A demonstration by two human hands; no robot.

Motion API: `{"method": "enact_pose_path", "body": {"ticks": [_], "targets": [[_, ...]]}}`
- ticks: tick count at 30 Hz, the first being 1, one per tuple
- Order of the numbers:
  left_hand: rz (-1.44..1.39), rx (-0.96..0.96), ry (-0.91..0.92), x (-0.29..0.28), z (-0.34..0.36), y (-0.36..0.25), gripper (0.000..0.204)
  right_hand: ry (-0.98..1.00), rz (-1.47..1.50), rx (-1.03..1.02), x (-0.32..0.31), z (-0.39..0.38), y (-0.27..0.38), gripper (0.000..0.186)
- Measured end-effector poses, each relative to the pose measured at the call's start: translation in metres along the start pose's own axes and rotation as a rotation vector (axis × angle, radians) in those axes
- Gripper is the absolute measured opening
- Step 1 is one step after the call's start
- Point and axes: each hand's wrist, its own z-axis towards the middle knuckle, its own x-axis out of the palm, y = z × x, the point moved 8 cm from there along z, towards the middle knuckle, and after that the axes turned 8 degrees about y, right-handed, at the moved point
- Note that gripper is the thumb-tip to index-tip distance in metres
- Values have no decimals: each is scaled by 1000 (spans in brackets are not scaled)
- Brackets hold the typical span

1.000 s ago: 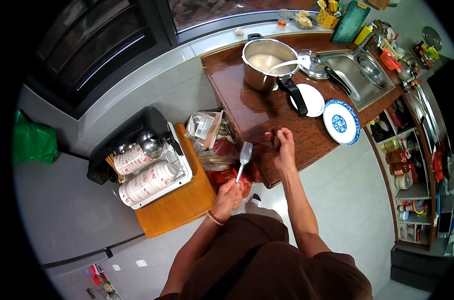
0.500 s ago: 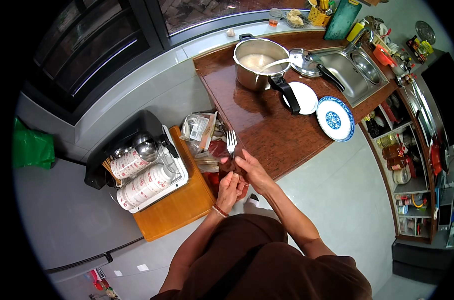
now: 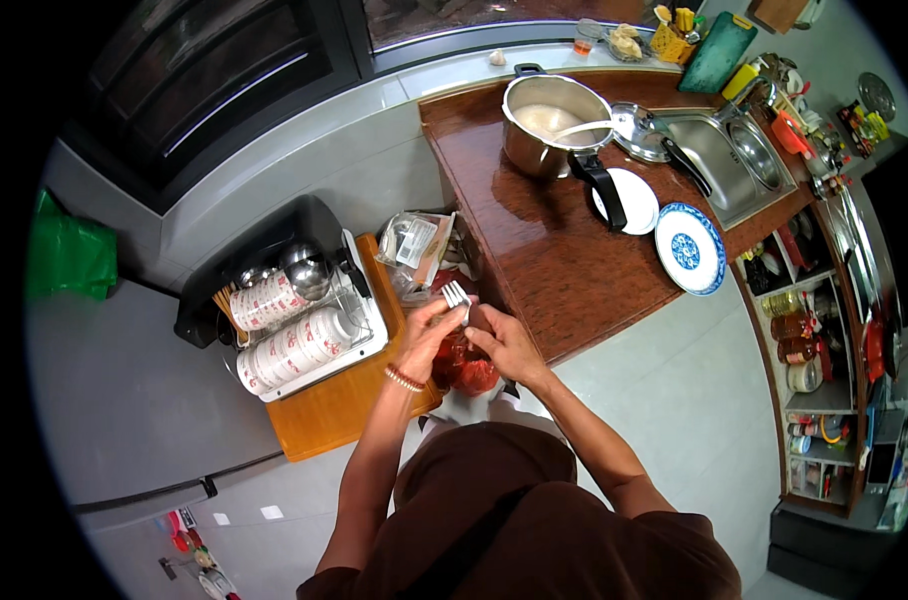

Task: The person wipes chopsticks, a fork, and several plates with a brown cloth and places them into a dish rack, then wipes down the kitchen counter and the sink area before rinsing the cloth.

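My left hand (image 3: 426, 336) is closed around a metal fork (image 3: 457, 297), tines pointing up, just off the counter's left edge. My right hand (image 3: 504, 348) is closed at the fork too, its fingertips beside the left hand's; what exactly they grip is partly hidden. Red plastic bags (image 3: 474, 375) lie below the hands, and a clear package (image 3: 414, 245) rests behind them.
On the brown counter (image 3: 564, 285) are a steel pot (image 3: 534, 155) with a ladle, its lid (image 3: 642, 128), two plates (image 3: 690, 250) and a sink (image 3: 726, 180). A drying rack (image 3: 294, 360) with white bowls stands on a wooden board (image 3: 329, 430) at left. Shelves (image 3: 809, 400) line the right side.
My right hand has moved from over the counter to join my left hand at the fork. My left hand has risen and shifted left, its fingers now nearer the tines.
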Motion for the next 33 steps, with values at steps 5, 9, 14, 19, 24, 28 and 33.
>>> {"method": "enact_pose_path", "body": {"ticks": [5, 9, 14, 19, 24, 28, 33], "targets": [[-261, 8, -24, 11, -1, 9, 20, 53, 83, 68, 7, 4, -8, 18], [-228, 151, -135, -9, 3, 0, 19, 131, 210, 226, 14, -12, -37, 14], [-362, 69, -177, -31, 7, 8, 18, 160, 270, 424, 20, -37, -35, 9], [-384, 200, -430, -94, -2, -30, 14, 231, 321, 532, 16, -71, -51, 17], [-405, 191, -395, -101, -9, -48, 15, 5, 267, 330, -49, -67, -31, 23], [-471, 163, -273, -61, -7, -26, 16, -32, 412, 88, -45, -19, 28, 36], [-189, 228, -150, 4, 1, -31, 18, -55, -110, -173, 31, 15, 20, 41]]}}
